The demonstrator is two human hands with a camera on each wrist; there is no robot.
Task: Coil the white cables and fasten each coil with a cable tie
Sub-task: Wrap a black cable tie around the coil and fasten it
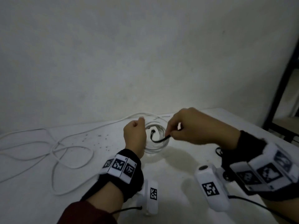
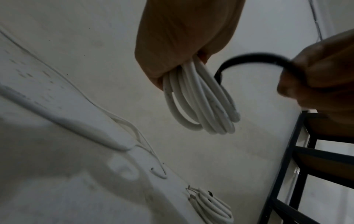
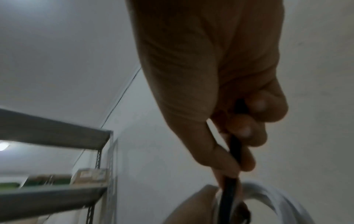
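My left hand (image 1: 135, 133) grips a coil of white cable (image 1: 157, 139) above the table; in the left wrist view the coil (image 2: 201, 104) hangs in several loops from my closed fingers. My right hand (image 1: 186, 128) pinches one end of a black cable tie (image 1: 159, 139), which curves leftward into the middle of the coil. The tie (image 2: 247, 58) arcs from my right fingers to the loops in the left wrist view. In the right wrist view the black tie (image 3: 232, 151) runs down between thumb and fingers toward the blurred coil (image 3: 272, 195).
A long loose white cable (image 1: 64, 152) sprawls over the left of the white table (image 1: 178, 167). Another bundled white coil (image 2: 212, 207) lies on the table near the wall. A dark metal shelf rack (image 1: 284, 88) stands to the right.
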